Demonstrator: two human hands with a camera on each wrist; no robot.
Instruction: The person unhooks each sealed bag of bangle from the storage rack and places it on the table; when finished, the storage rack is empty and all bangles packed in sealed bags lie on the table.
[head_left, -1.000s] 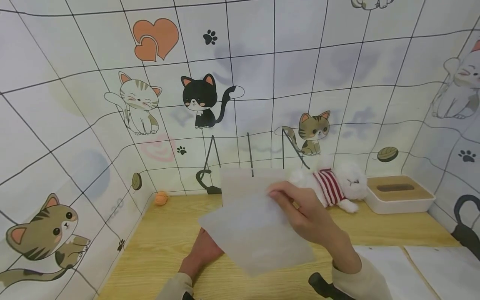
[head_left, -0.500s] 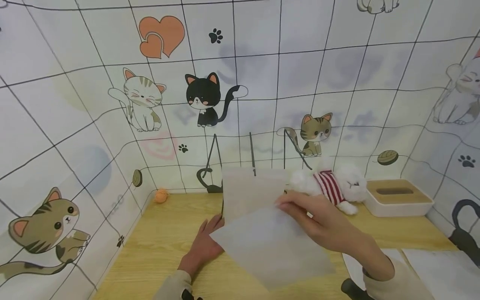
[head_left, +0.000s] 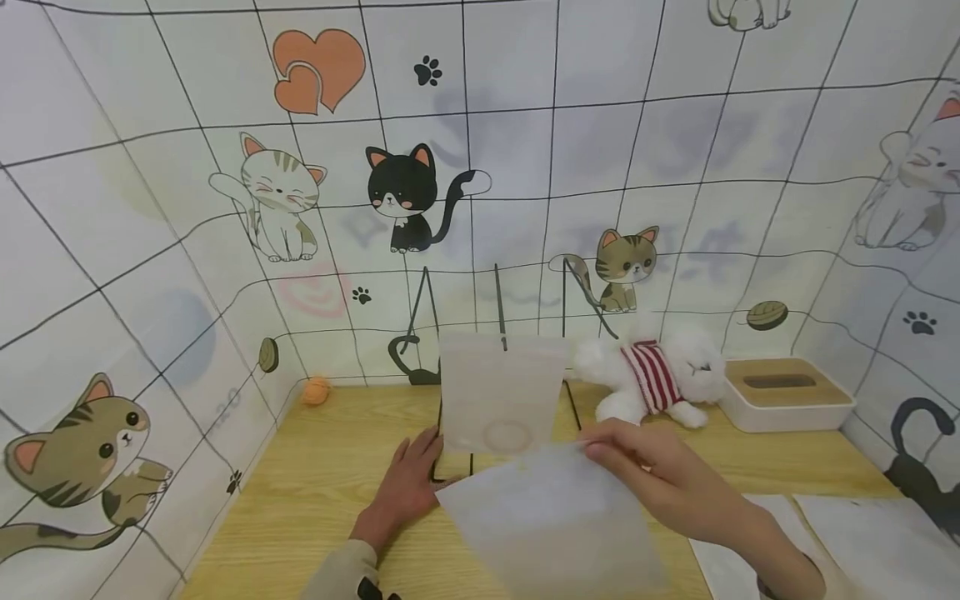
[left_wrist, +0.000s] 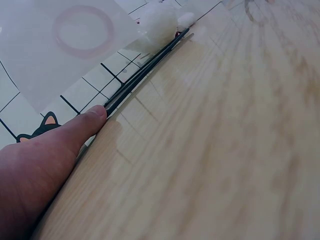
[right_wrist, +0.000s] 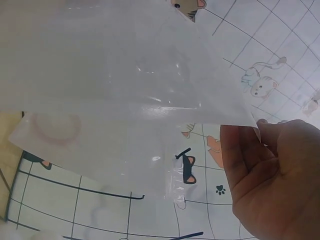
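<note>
A translucent sheet point(head_left: 566, 521), pale and softly creased, hangs at an angle in the lower centre of the frame, pinched near its upper right corner between the thumb and fingers of the right hand point(head_left: 667, 479), which reaches in from the lower right. Just above and behind the sheet, at the centre, a translucent square bag point(head_left: 498, 387) marked with a faint pinkish ring point(head_left: 507, 436) near its bottom hangs from the middle prong of a black wire rack point(left_wrist: 176, 42). The left hand point(head_left: 405, 483) comes in from the bottom, left of centre, palm down and fingers extended, resting at the foot of the rack; the left wrist view shows its thumb lying against a black bar. A beige sleeve point(head_left: 341, 575) covers that forearm. Both hands are above a light wood-grain table point(head_left: 330, 450). Right of the bag, a white plush animal in a red-striped shirt point(head_left: 652, 377) lies beside a white tissue box point(head_left: 791, 412) with a wood-look lid. A small orange ball point(head_left: 316, 391) sits at the table's back left corner, and white papers point(head_left: 877, 533) lie at the lower right. Behind everything, a white wall covering point(head_left: 510, 142) carries black grid lines, cartoon cats, paw prints and, at upper left, two orange hearts point(head_left: 341, 62).
</note>
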